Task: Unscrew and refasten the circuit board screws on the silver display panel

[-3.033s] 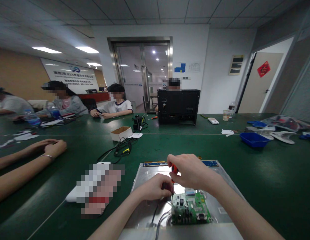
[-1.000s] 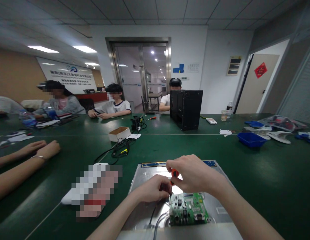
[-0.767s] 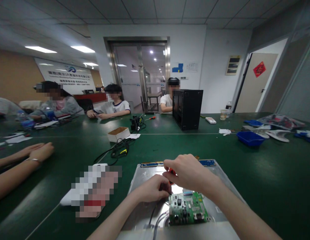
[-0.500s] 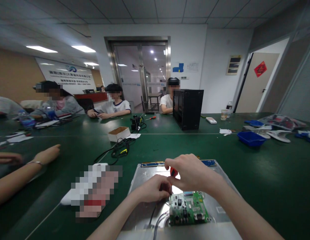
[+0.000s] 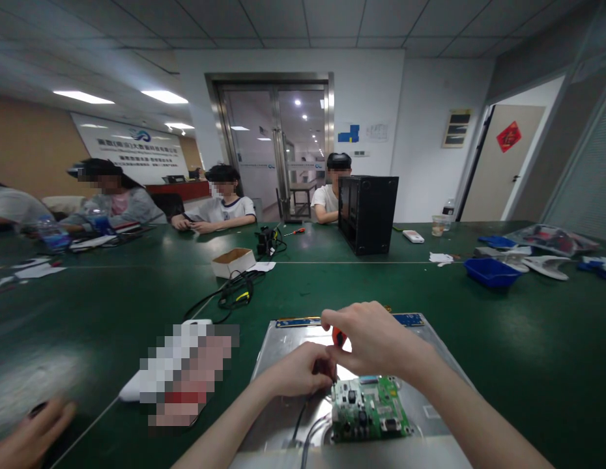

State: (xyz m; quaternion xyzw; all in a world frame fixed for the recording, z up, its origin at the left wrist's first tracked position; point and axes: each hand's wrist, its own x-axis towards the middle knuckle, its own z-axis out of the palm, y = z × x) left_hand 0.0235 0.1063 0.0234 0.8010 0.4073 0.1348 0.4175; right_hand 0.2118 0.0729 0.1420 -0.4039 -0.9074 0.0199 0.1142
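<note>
Nearest, at the bottom edge: a silver metal panel (image 5: 283,417) lying flat on the green table (image 5: 503,339), with a small green board (image 5: 369,407) sitting on its near middle and dark cables (image 5: 303,430) curling off the board's left side. Just above the board's far-left corner, both hands meeting. Right hand (image 5: 376,339) curled shut around the red handle of a screwdriver (image 5: 339,337), held from above. Long axis of the tool close to upright, tilted slightly, tip pointing down toward that board corner; tip itself hidden behind the fingers, so contact with a screw not clear. Left hand (image 5: 298,371) lower and nearer to the board, fingers pinched closed at the shaft close to the tip, steadying it; the corner lies directly beneath those fingertips. Left of the panel, a blurred-out patch over a white object (image 5: 137,387). At the bottom-left corner, another person's hand (image 5: 32,436), smeared. Farther out, a black cable bundle (image 5: 237,290), a small open box (image 5: 233,260), a blue tray (image 5: 491,270) to the right, a black case (image 5: 369,212). Beyond, several seated people along the far side.
</note>
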